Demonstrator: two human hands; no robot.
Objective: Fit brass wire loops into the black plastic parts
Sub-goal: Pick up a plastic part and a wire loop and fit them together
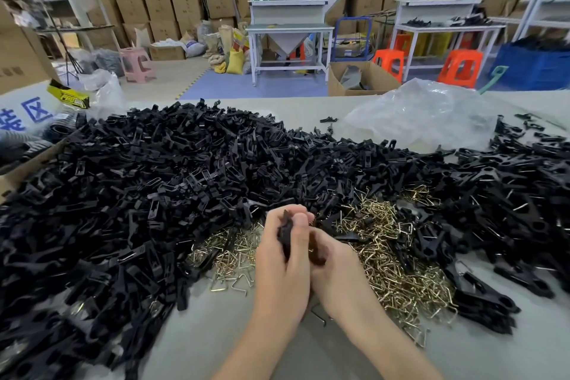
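Near centre, the left hand grips a small black plastic part, likely steadying it; the right hand presses alongside, its grasp hidden. A heap of bent brass wire loops lies just right, within easy reach.

On your table: wire loops heaped centre; plastic parts piled left, behind, right; bag far right.

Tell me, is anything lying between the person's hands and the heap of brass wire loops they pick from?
Nothing visible blocks them. The left hand, gripping a black plastic part, and the right hand hover right at the heap of brass wire loops; only a few stray black parts lie on it.
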